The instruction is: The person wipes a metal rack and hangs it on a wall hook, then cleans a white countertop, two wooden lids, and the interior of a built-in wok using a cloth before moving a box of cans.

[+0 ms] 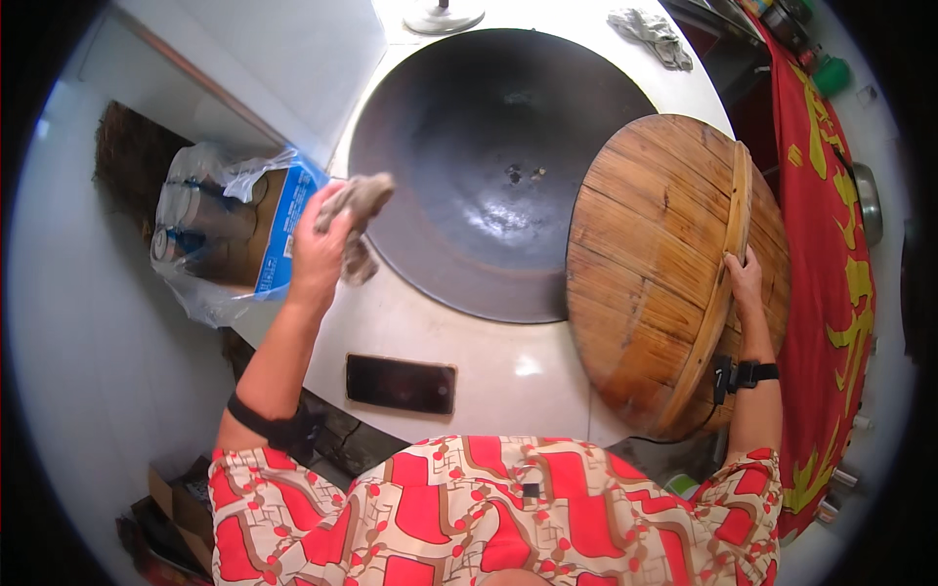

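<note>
My left hand (320, 245) holds a crumpled, stained cloth (360, 212) above the near left rim of a large dark metal wok (454, 242) set into a white counter. The cloth looks slightly blurred. On the right, my right hand (745, 277) grips the long wooden handle bar of a round wooden plank lid (645, 242). The lid is tilted and overlaps the wok's right edge. A few small dark and light bits lie at the wok's bottom. A dark-screened phone (401, 384) lies on the counter between my arms.
A plastic-wrapped pack of cans with a blue carton edge (282, 227) sits at the left, beside the white wall. A second cloth (651, 35) lies on the counter's far right. Red fabric with yellow markings (821, 256) hangs at the right. A round metal base (443, 16) stands behind the wok.
</note>
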The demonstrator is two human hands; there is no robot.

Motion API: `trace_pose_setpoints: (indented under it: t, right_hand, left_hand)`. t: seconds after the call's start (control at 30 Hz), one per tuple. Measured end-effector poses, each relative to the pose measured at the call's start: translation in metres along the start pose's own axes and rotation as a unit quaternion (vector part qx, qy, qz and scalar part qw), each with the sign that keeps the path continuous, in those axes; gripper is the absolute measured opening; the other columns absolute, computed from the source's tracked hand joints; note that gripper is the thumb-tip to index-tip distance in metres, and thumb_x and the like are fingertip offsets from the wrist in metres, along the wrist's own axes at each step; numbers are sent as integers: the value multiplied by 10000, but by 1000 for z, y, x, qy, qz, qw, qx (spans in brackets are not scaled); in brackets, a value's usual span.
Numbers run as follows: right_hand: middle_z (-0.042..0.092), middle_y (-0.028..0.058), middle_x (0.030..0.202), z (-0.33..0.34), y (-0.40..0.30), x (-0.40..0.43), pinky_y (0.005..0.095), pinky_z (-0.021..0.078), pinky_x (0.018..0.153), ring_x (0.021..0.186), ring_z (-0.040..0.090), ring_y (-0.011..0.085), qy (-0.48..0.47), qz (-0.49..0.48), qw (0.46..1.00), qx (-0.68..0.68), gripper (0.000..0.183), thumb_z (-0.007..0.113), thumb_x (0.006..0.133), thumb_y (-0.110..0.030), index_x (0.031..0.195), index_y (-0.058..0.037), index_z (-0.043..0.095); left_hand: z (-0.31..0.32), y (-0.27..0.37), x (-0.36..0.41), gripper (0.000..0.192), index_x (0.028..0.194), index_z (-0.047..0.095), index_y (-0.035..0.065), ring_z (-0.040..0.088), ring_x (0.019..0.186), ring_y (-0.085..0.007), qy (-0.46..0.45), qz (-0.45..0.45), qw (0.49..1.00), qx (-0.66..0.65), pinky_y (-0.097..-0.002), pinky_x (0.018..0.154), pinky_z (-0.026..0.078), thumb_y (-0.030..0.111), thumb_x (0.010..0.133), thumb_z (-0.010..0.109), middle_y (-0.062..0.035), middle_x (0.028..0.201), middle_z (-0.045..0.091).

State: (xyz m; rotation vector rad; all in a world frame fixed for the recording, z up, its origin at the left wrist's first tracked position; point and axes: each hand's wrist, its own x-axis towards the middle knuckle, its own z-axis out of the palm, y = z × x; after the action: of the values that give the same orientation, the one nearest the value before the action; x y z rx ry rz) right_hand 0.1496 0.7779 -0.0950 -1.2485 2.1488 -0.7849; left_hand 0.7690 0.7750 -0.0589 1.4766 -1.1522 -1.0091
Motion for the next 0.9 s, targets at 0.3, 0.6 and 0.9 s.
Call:
trace_pose_setpoints:
  t: [0.3,0.6,0.9]
  right_hand:
    - [660,100,1004,14,6,-3,309,459,841,914,602,187,31,-31,999,-12,455,597,831,-190,1246,-7,562]
    - [636,115,1082,16,-21,-21,312,452,868,954,583,187,46,-16,999,15,480,560,856,-129,1301,42,504]
    - [627,107,1083,14,-30,-24,298,448,868,935,568,173,27,6,999,15,478,555,872,-137,1307,51,494]
  left_hand:
    - [122,-65,170,366,1202,573,47,612,954,-155,-96,34,983,153,-288,851,488,140,857,654,-60,1047,646]
    - [159,-177,244,410,1084,601,108,553,1033,-336,-22,291,867,403,-413,912,451,60,684,677,-145,1115,573]
    - [237,-196,155,416,1005,685,99,562,1055,-324,-189,255,896,312,-391,943,447,-44,620,616,-119,1096,612]
